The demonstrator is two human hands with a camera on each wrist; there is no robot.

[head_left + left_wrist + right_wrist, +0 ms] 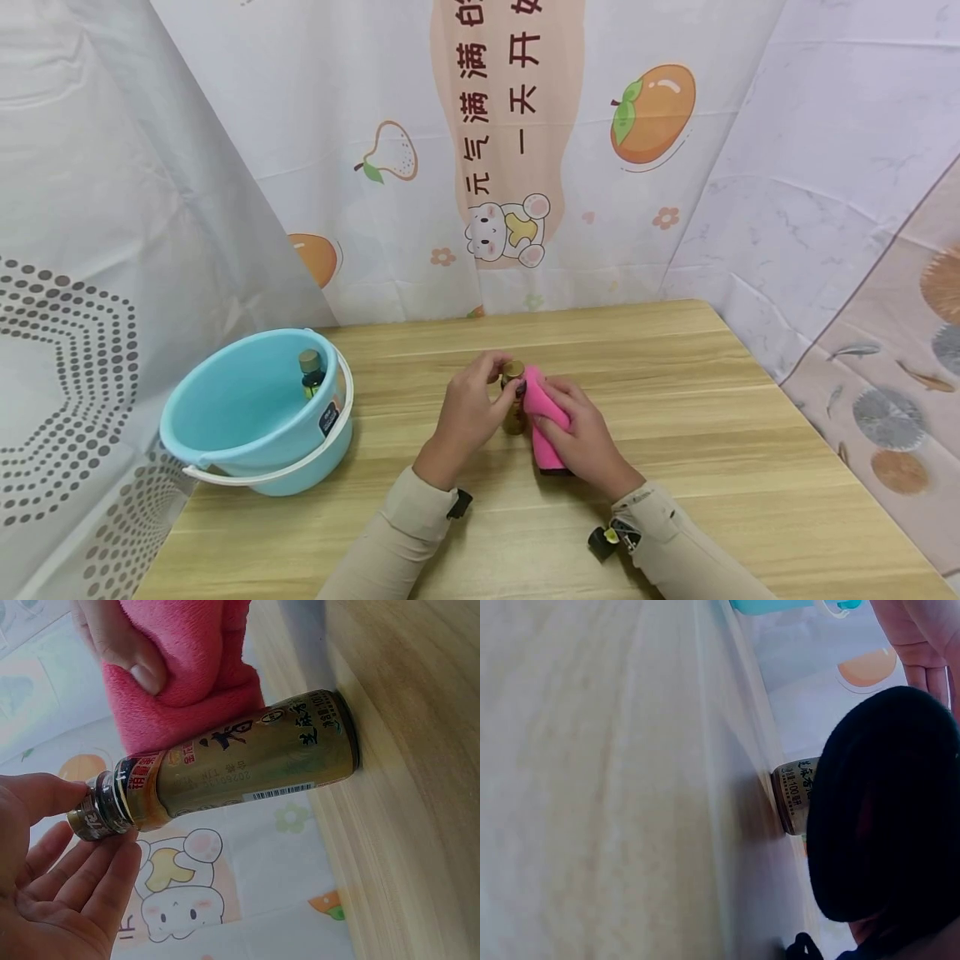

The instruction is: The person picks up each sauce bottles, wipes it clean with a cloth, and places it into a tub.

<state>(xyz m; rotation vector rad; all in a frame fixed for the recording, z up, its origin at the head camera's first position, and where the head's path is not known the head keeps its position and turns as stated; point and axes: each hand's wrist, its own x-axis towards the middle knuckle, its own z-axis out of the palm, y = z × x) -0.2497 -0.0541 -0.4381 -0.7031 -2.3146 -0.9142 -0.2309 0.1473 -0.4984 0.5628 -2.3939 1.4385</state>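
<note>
A small brown sesame oil bottle [247, 765] with a gold cap stands upright on the table. My left hand [470, 404] holds it by the cap and neck, thumb on one side and fingers on the other. In my right hand [588, 437] is a pink plush cloth [547, 417] with a black end [877, 802], the thumb pressed into the pile. The cloth lies along the side of the bottle, as the left wrist view shows. In the right wrist view the black end hides most of the bottle.
On the left of the table stands a light blue bucket [232, 400] with a white handle [262, 478]. Another capped bottle [311, 372] is inside it. A printed curtain [360, 83] hangs behind the wooden table [712, 400].
</note>
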